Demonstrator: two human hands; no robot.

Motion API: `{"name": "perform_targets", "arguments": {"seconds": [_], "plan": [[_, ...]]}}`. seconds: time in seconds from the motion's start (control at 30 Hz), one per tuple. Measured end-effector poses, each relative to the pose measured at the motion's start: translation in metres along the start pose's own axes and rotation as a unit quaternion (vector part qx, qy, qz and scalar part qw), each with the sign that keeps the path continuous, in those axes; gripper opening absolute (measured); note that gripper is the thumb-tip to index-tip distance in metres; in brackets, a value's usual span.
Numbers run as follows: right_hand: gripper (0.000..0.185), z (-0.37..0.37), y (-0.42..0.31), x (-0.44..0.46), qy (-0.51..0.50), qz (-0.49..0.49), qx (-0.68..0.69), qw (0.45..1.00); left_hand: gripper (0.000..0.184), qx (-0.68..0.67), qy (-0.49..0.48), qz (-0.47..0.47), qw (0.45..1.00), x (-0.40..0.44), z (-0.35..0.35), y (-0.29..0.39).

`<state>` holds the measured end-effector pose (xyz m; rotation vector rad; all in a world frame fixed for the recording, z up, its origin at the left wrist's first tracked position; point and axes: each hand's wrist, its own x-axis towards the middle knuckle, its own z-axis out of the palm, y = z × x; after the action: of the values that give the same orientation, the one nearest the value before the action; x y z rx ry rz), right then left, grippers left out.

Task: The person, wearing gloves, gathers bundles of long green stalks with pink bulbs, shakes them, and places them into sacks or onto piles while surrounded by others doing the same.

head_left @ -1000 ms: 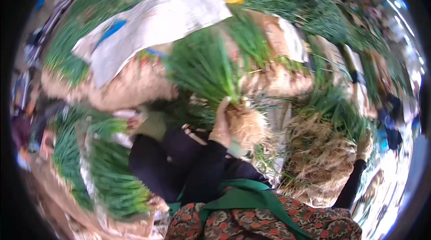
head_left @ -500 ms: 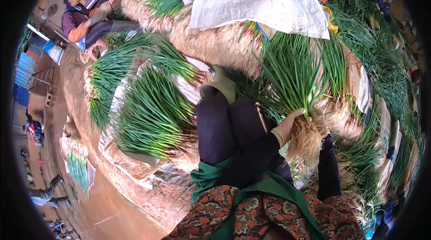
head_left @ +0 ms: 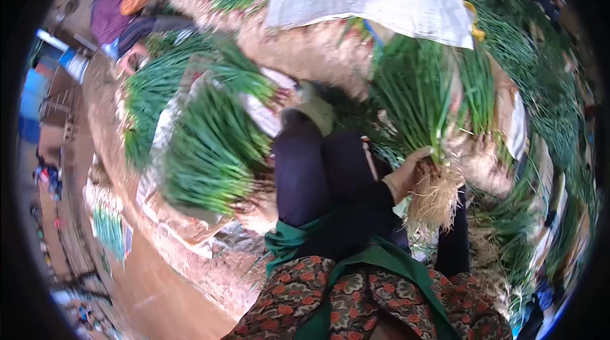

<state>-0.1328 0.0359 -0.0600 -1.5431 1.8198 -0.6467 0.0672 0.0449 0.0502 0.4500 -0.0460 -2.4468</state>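
Note:
A bunch of green onions stands upright in front of my right side, green tops up and pale stringy roots hanging down. My left hand is closed around the bunch just above the roots, with the thumb across the stems. The dark sleeve of my right arm reaches up behind the roots; the bunch hides that hand's fingers. Beside my left knee lies a large pile of green onions, roots towards me.
A white woven sack covers a stack of onions ahead. More bunches lie to the right. Another person sits at the upper left among onions. A small bundle lies at far left near the brown floor.
The view has shifted slightly and blurred. The bunch stays in my left hand, its roots hanging a little more together. At the upper left, the other person's arm has moved.

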Motion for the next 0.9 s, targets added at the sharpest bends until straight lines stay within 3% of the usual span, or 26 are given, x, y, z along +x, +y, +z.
{"name": "perform_targets", "arguments": {"seconds": [0.1, 0.13, 0.17, 0.2, 0.23, 0.27, 0.3, 0.33, 0.4, 0.43, 0.47, 0.5, 0.53, 0.57, 0.6, 0.67, 0.77, 0.8, 0.83, 0.9], "plan": [[0.018, -0.008, 0.009, 0.021, 0.001, -0.013, 0.024, 1.0, 0.035, 0.067, 0.071, -0.014, 0.995, 0.001, 0.001, -0.002], [0.019, -0.022, -0.036, 0.007, 0.062, -0.02, -0.197, 0.978, 0.032, 0.105, 0.085, 0.037, 0.99, 0.014, -0.012, -0.01], [0.025, -0.019, -0.025, 0.004, 0.063, -0.048, -0.06, 0.995, 0.029, 0.145, 0.104, 0.086, 0.98, 0.026, -0.025, -0.018], [0.028, -0.008, -0.017, 0.009, 0.069, -0.05, 0.062, 0.994, 0.03, 0.15, 0.102, 0.025, 0.983, 0.011, -0.004, -0.007], [0.036, -0.029, -0.052, -0.006, -0.016, -0.053, 0.253, 0.966, 0.031, 0.151, 0.053, -0.015, 0.987, 0.024, -0.023, -0.007], [0.03, -0.032, -0.052, -0.005, 0.044, -0.114, 0.15, 0.981, 0.035, 0.126, 0.025, -0.009, 0.992, 0.019, -0.015, -0.002], [0.025, -0.035, -0.051, -0.006, -0.066, 0.049, 0.439, 0.895, 0.037, 0.068, -0.015, -0.001, 0.998, 0.02, -0.011, -0.002], [0.022, -0.036, -0.051, -0.006, -0.17, 0.199, 0.675, 0.69, 0.038, 0.008, -0.054, 0.008, 0.998, 0.021, -0.007, -0.002], [0.02, -0.04, -0.091, -0.015, -0.186, 0.138, 0.73, 0.643, 0.04, -0.037, -0.098, 0.04, 0.994, 0.015, 0.003, 0.001], [0.02, -0.022, -0.071, -0.001, -0.224, 0.098, 0.76, 0.602, 0.042, -0.056, -0.139, 0.057, 0.987, 0.016, 0.005, 0.002], [0.019, -0.02, -0.097, -0.001, -0.086, 0.16, 0.649, 0.739, 0.04, -0.074, -0.111, 0.036, 0.99, 0.017, -0.007, 0.003], [0.019, 0.014, -0.05, 0.019, -0.017, 0.02, 0.479, 0.877, 0.039, -0.079, -0.129, 0.042, 0.988, 0.017, -0.009, 0.006], [0.018, 0.031, -0.019, 0.023, -0.035, -0.055, 0.221, 0.973, 0.038, -0.087, -0.146, 0.045, 0.985, 0.015, -0.012, 0.007], [0.019, 0.039, -0.007, 0.024, -0.012, -0.132, -0.049, 0.99, 0.037, -0.092, -0.144, 0.051, 0.984, 0.011, 0.002, 0.012], [0.019, 0.04, 0.008, 0.024, -0.08, -0.134, -0.366, 0.918, 0.036, -0.147, -0.184, 0.11, 0.966, 0.002, 0.016, 0.001], [0.023, 0.012, 0.016, -0.005, -0.142, -0.065, -0.091, 0.984, 0.036, -0.132, -0.172, 0.06, 0.974, 0.008, 0.006, 0.007], [0.029, -0.01, 0.025, -0.013, -0.085, -0.222, -0.18, 0.955, 0.034, -0.088, -0.094, 0.031, 0.991, 0.015, -0.008, 0.005], [0.03, -0.02, 0.01, -0.011, -0.047, -0.246, -0.17, 0.953, 0.031, -0.127, -0.018, -0.008, 0.992, 0.019, -0.006, 0.006], [0.031, -0.03, -0.003, -0.009, -0.009, -0.27, -0.162, 0.949, 0.03, -0.074, -0.01, -0.036, 0.997, 0.021, -0.013, 0.006], [0.033, -0.061, -0.088, -0.009, -0.015, -0.111, -0.002, 0.994, 0.03, -0.023, -0.009, 0.001, 1.0, 0.014, 0.003, 0.001]]}}
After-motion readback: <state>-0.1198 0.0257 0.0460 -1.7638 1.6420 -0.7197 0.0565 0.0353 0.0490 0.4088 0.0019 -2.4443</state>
